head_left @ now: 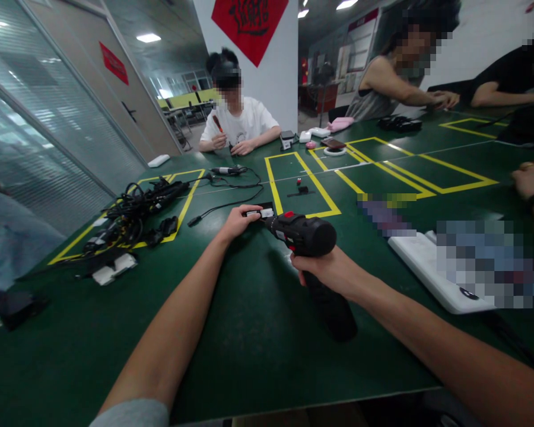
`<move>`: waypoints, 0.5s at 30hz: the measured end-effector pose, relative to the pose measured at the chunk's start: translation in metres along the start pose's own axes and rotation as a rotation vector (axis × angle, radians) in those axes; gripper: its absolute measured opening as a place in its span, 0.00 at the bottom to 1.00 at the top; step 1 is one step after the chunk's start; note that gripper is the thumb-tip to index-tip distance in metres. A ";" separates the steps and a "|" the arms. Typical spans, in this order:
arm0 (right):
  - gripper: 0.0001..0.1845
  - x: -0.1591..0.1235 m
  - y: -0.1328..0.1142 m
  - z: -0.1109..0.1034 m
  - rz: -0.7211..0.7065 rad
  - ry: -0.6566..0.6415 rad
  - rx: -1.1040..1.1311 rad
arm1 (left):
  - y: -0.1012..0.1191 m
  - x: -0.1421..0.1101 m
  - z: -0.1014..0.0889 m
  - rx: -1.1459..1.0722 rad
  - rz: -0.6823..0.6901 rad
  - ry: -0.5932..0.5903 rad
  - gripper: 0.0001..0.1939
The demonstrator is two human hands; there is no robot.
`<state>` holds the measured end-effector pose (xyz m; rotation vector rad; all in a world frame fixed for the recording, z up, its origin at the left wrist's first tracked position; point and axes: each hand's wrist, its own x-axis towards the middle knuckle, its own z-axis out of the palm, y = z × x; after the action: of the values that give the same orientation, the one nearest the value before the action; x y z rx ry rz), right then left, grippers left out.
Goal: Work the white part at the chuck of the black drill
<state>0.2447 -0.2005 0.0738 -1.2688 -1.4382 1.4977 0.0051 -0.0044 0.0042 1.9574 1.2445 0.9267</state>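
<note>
The person's right hand (323, 270) wraps closed around the grip of a black cordless drill (300, 233) with red accents, held above a green table (231, 347). No brand or writing on the drill can be read. The left hand (237, 222) has its fingers closed on a small black piece (258, 212) with a white label, pressing it at or just beside the drill's narrow front end; the label is too small to read. Yellow tape (302, 178) marks out rectangles on the table, and a tangle of black cables (133, 214) lies to the left. Across the table, a co-worker (238, 121) holds a red-handled tool (217, 123). A white power bank (431, 270) lies to the right, partly pixelated. On a white pillar, a red diamond sign (249, 26) carries black brush characters, cut off by the frame and unreadable, and a red label (114, 63) on a door shows no legible writing.
</note>
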 end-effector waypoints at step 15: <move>0.06 -0.001 -0.004 0.001 0.006 0.006 0.026 | -0.002 0.000 0.001 -0.022 -0.013 -0.006 0.25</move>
<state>0.2434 -0.2014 0.0779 -1.2613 -1.4081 1.5107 0.0049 -0.0038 0.0019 1.9311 1.2374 0.9241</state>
